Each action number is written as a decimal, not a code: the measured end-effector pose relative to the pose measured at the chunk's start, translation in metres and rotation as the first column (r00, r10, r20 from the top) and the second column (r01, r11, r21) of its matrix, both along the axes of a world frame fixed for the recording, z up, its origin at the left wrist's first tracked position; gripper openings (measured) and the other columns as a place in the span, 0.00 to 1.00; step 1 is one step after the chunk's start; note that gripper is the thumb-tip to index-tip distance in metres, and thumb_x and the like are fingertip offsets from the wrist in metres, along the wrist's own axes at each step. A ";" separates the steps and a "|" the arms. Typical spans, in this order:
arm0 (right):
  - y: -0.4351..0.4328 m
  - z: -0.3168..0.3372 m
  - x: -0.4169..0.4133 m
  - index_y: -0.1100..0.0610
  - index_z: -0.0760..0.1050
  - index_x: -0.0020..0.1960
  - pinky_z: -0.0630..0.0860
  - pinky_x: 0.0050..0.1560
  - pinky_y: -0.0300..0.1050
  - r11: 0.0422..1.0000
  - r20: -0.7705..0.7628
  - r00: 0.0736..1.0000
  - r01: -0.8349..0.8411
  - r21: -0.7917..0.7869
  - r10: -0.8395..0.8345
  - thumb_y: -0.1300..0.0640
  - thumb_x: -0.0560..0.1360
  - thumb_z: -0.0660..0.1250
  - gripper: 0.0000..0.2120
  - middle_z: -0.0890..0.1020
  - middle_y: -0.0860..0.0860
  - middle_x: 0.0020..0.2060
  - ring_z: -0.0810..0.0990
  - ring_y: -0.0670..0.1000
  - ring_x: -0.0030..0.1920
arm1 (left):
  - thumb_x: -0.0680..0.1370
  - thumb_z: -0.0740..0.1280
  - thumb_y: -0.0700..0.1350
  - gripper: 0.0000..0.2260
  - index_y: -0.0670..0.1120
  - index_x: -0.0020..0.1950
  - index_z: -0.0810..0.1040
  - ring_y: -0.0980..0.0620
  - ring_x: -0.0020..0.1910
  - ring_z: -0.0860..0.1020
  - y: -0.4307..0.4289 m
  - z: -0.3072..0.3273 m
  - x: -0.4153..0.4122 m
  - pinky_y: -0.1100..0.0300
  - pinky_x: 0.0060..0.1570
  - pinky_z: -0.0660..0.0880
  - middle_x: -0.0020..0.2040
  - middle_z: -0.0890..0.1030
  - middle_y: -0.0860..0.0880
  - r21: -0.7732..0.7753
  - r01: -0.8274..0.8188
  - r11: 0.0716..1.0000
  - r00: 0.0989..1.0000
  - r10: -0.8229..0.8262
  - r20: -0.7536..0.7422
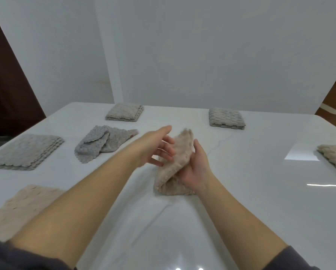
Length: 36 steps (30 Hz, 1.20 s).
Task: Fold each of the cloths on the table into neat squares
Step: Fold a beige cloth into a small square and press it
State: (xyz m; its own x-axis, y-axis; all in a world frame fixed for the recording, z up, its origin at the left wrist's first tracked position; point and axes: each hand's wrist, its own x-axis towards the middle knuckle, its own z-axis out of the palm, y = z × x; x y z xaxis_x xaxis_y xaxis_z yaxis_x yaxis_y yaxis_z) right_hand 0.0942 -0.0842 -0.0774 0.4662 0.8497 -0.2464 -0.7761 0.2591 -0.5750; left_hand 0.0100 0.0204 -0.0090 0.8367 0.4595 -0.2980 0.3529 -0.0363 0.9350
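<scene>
I'm folding the beige cloth [174, 172], midway between the side edges of the table [251, 201]: right hand [195, 168] gripping its raised flap, left hand [159, 148] loosely spread against it. Next, I reckon, laying that flap down square.

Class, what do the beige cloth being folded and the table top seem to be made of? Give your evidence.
Beige cloth: probably fleece or microfibre, matt; its surface is fuzzy and it bends limply in the right hand. Table: likely polished marble or marble-look stone, glossy; faint grey veins, sharp light reflections.
</scene>
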 end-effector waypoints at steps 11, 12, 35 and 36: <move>-0.021 -0.009 0.002 0.66 0.75 0.62 0.73 0.55 0.57 0.997 -0.151 0.985 0.079 -0.007 -0.079 0.36 0.80 0.48 0.35 0.82 0.65 0.54 0.78 0.62 0.58 | 0.84 0.46 0.57 0.28 0.48 0.80 0.44 0.58 0.77 0.38 -0.022 -0.096 -0.007 0.50 0.76 0.38 0.80 0.41 0.53 0.749 0.211 0.629 0.977 -0.140 -0.158; -0.022 -0.008 0.003 0.66 0.75 0.60 0.72 0.54 0.56 0.997 -0.150 0.986 0.070 -0.014 -0.072 0.36 0.80 0.48 0.35 0.83 0.65 0.51 0.78 0.62 0.56 | 0.84 0.46 0.57 0.28 0.47 0.80 0.43 0.57 0.77 0.38 -0.024 -0.095 -0.005 0.50 0.76 0.38 0.80 0.41 0.53 0.763 0.223 0.606 0.975 -0.131 -0.181; -0.044 -0.014 0.050 0.56 0.71 0.37 0.67 0.36 0.46 0.704 0.763 0.629 0.473 -0.529 0.151 0.59 0.72 0.64 0.05 0.71 0.55 0.32 0.70 0.52 0.34 | 0.83 0.42 0.57 0.29 0.43 0.80 0.43 0.51 0.78 0.38 -0.047 -0.091 0.018 0.42 0.75 0.37 0.80 0.42 0.47 0.871 0.373 0.320 0.919 0.000 -0.393; -0.044 -0.016 0.050 0.56 0.70 0.36 0.67 0.37 0.47 0.697 0.777 0.610 0.488 -0.526 0.159 0.59 0.71 0.64 0.05 0.71 0.55 0.31 0.70 0.52 0.34 | 0.83 0.42 0.57 0.29 0.43 0.80 0.42 0.51 0.78 0.38 -0.048 -0.093 0.018 0.42 0.75 0.37 0.80 0.41 0.47 0.867 0.386 0.315 0.913 0.002 -0.408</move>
